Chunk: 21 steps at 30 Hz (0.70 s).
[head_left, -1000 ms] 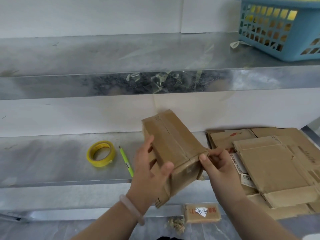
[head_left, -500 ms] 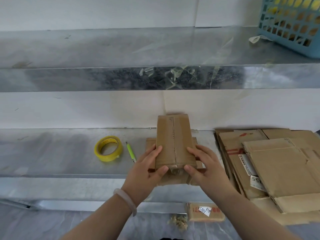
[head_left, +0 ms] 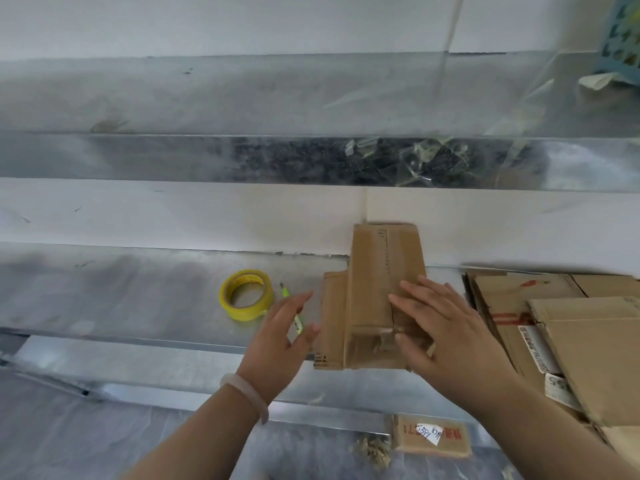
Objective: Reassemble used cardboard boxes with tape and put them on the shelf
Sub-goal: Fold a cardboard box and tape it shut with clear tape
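A small brown cardboard box point(head_left: 372, 278) stands on the lower metal shelf point(head_left: 121, 299), with a side flap lying out to its left. My right hand point(head_left: 446, 327) lies flat on the box's top right, fingers straight and pressing down. Just left of the box, my left hand point(head_left: 280, 336) hovers with spread, relaxed fingers and holds nothing. A yellow roll of tape point(head_left: 246, 294) lies on the shelf left of my left hand. A green pen-like cutter point(head_left: 294, 317) lies partly hidden under my left hand's fingers.
A pile of flattened cardboard boxes point(head_left: 571, 327) fills the shelf's right part. The upper shelf point(head_left: 242, 98) carries tape scraps stuck on its front edge point(head_left: 419, 161) and a blue basket point(head_left: 623, 36) at far right. A small box point(head_left: 433, 436) lies on the floor.
The box went from being held in the air to standing on the shelf. My left hand has come off it and moved left; my right hand slid onto its top.
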### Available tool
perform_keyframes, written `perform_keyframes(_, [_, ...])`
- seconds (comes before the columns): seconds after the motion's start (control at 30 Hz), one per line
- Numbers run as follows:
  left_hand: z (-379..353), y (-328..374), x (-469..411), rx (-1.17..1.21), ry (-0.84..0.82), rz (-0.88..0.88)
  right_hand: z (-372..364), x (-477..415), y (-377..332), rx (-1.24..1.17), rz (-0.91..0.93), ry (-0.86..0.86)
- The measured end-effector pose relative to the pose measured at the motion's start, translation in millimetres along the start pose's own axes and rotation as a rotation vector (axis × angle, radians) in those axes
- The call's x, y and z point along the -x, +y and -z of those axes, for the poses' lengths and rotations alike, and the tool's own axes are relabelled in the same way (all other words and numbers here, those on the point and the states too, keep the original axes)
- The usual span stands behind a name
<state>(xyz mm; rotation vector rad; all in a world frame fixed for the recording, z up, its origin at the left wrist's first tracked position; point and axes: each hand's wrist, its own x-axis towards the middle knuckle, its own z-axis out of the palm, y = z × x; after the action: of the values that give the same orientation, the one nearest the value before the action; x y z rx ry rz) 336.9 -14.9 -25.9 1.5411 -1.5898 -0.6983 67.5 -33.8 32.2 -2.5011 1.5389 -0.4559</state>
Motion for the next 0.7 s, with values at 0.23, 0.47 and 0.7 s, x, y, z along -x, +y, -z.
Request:
perform_keyframes(0.23, [53.2, -100.1, -19.0, -0.607, 0.095, 0.097, -5.9, -21.2, -42.8, 0.065, 0.089, 0.055])
perform_keyframes(0.47, [79.6, -121.1, -42.8, -0.776, -0.018, -0.158, -16.8, -42.2, -77.0, 0.052, 0.078, 0.098])
perform_keyframes(0.7, [97.6, -33.1, -38.4, -0.318, -0.066, -0.362, -18.3, -60.7, -123.7, -0.164, -0.009, 0.075])
